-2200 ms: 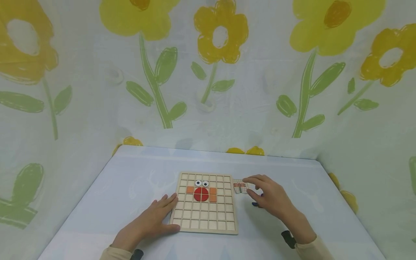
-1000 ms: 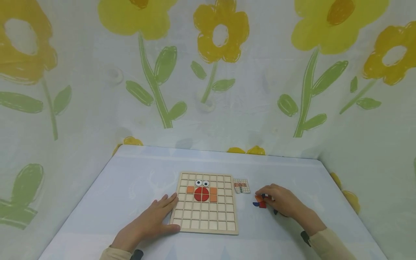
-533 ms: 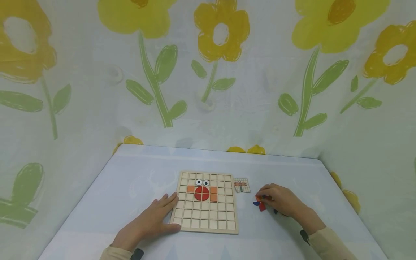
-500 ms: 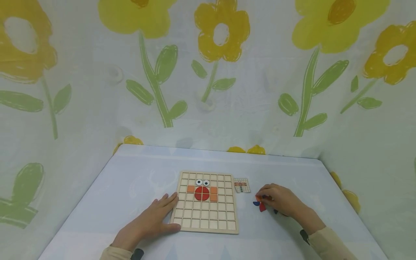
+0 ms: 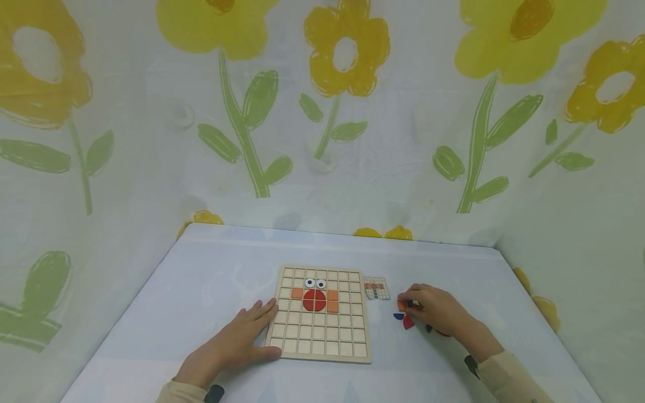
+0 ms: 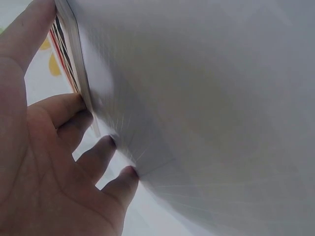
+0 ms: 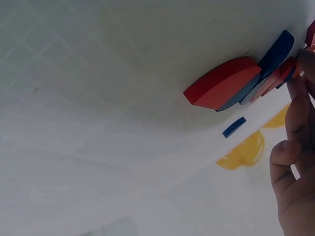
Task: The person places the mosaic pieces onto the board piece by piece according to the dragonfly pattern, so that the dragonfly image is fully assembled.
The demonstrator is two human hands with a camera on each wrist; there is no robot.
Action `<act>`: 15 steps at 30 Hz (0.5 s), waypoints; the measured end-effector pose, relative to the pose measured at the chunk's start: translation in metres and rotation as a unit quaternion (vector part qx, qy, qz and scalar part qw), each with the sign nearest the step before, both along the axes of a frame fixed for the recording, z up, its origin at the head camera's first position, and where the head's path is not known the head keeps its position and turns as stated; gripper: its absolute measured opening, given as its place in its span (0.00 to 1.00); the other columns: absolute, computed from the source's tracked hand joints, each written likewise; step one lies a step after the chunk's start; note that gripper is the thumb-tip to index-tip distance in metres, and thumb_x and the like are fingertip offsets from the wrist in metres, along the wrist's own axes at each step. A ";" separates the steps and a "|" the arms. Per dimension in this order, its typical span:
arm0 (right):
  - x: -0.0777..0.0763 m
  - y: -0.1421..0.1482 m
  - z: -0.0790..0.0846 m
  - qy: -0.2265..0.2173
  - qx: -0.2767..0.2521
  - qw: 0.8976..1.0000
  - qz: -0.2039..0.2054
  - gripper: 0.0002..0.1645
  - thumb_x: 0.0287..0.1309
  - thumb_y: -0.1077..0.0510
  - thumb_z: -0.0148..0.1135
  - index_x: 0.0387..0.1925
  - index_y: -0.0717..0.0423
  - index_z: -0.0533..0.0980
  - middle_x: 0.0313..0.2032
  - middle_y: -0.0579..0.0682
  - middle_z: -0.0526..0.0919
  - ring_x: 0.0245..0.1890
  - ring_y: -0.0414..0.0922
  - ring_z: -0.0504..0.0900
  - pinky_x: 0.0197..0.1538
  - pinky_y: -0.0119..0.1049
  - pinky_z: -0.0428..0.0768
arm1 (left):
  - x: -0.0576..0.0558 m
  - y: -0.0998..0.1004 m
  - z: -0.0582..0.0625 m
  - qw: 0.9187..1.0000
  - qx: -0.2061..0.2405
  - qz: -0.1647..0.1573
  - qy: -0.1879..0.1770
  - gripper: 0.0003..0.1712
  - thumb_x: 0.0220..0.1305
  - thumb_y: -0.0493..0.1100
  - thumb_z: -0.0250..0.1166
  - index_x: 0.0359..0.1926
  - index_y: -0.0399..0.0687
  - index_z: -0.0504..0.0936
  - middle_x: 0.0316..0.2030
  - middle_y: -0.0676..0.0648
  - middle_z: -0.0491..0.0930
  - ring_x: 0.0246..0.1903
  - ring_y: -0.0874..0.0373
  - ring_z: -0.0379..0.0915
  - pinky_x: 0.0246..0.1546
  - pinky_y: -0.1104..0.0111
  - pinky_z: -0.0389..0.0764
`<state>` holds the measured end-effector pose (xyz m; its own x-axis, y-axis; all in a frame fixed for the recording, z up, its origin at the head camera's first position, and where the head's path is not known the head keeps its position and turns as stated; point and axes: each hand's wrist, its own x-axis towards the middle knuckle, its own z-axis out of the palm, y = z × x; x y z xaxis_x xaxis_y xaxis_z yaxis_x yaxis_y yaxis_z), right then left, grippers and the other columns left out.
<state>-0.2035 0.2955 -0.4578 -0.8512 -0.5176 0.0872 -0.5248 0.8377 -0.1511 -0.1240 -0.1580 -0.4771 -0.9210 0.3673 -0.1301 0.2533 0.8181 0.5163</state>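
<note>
My left hand (image 5: 234, 341) lies with fingers spread along the left edge of a wooden grid board (image 5: 318, 336), thumb at its lower corner. In the left wrist view the fingertips meet the board's side (image 6: 74, 44). Set in the grid are two round eye tiles (image 5: 309, 284), a red disc (image 5: 314, 300) made of quarter tiles, and orange square tiles (image 5: 332, 306). Right of the board, my right hand (image 5: 435, 308) pinches an orange tile (image 5: 401, 305) at a small pile. Red pieces (image 7: 226, 81) and blue pieces (image 7: 276, 53) lie there, partly hidden under the hand.
A small pattern card (image 5: 376, 288) lies by the board's upper right side. A blue half-round piece (image 5: 398, 317) and a red piece (image 5: 408, 322) sit left of the right hand. Flower-printed cloth (image 5: 353, 168) stands around the white table (image 5: 227, 252).
My right hand has moved from beside the card right and down to the loose pieces. A red piece there has turned and shifted slightly. The left hand stays on the board.
</note>
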 end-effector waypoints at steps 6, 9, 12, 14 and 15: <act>-0.002 0.000 0.000 0.010 -0.013 1.000 -0.007 0.16 0.56 0.49 0.76 0.47 0.46 0.87 0.38 0.36 0.82 0.35 0.34 0.79 0.38 0.29 0.84 | -0.001 0.000 -0.001 1.000 -0.003 -0.002 0.003 0.59 0.53 0.73 0.69 0.78 0.48 0.61 0.78 0.52 0.55 0.78 0.44 0.43 0.76 0.43 0.47; -0.002 -0.002 0.001 0.021 -0.024 0.999 -0.003 0.16 0.56 0.49 0.76 0.47 0.45 0.87 0.40 0.37 0.82 0.36 0.36 0.80 0.39 0.30 0.84 | -0.001 0.000 -0.001 1.000 -0.004 -0.002 0.004 0.59 0.53 0.73 0.69 0.78 0.48 0.61 0.78 0.52 0.55 0.78 0.44 0.43 0.76 0.43 0.47; -0.001 -0.006 0.003 0.034 -0.033 0.999 0.001 0.16 0.56 0.51 0.76 0.47 0.45 0.87 0.40 0.36 0.82 0.36 0.37 0.79 0.39 0.30 0.85 | 0.000 0.000 0.000 1.000 -0.004 -0.001 0.003 0.59 0.53 0.72 0.70 0.78 0.48 0.61 0.78 0.52 0.55 0.78 0.44 0.43 0.76 0.43 0.47; -0.001 -0.010 0.003 0.043 -0.037 0.998 0.003 0.16 0.55 0.51 0.77 0.46 0.44 0.87 0.40 0.36 0.82 0.36 0.37 0.79 0.39 0.30 0.84 | 0.000 0.000 0.000 1.000 -0.004 -0.001 0.003 0.59 0.53 0.72 0.70 0.78 0.48 0.61 0.78 0.52 0.55 0.78 0.44 0.43 0.76 0.43 0.47; 0.000 -0.012 0.004 0.048 -0.039 0.998 0.006 0.15 0.55 0.52 0.77 0.46 0.45 0.87 0.40 0.35 0.82 0.36 0.37 0.79 0.39 0.31 0.84 | 0.000 0.000 0.000 1.000 -0.004 -0.001 0.002 0.59 0.53 0.72 0.70 0.78 0.48 0.61 0.78 0.52 0.55 0.78 0.44 0.43 0.76 0.43 0.47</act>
